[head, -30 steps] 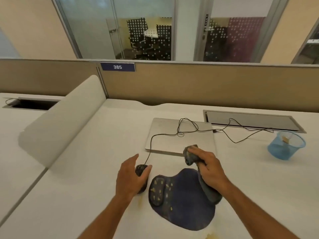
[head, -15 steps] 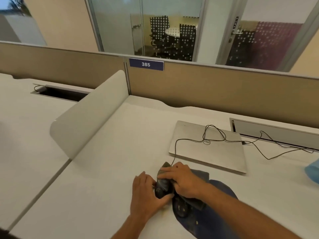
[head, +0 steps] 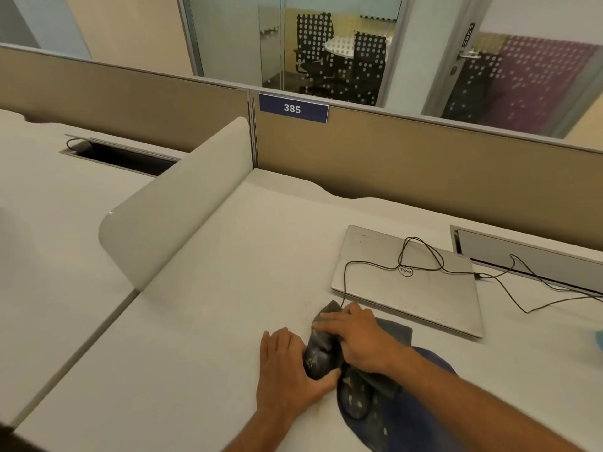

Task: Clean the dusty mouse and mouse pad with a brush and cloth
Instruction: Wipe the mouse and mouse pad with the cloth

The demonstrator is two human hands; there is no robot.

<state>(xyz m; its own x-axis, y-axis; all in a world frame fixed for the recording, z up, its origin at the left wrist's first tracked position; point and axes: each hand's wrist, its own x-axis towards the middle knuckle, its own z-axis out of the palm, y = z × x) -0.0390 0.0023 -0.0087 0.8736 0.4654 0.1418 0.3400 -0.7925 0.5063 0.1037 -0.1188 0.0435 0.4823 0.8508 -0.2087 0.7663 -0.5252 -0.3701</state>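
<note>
A black wired mouse (head: 318, 362), speckled with pale dust, lies on the desk just left of the dark blue mouse pad (head: 362, 406). My left hand (head: 288, 370) grips the mouse from its left side, thumb under its near end. My right hand (head: 360, 340) presses a dark grey cloth (head: 328, 334) onto the top and far end of the mouse. More of that cloth trails under my right wrist onto the pad. The pad's gel wrist rest carries pale dust flecks. No brush is in view.
A shut silver laptop (head: 408, 282) lies just beyond my hands, with the mouse cable (head: 421, 259) looped over its lid. A white divider panel (head: 176, 203) stands at the left. A cable tray slot (head: 528, 259) sits at the right, a blue container's edge (head: 599, 340) at the frame's right border.
A second ago my right hand held the cloth above the pad, apart from the mouse. It has since come down onto the mouse, and the view has shifted left.
</note>
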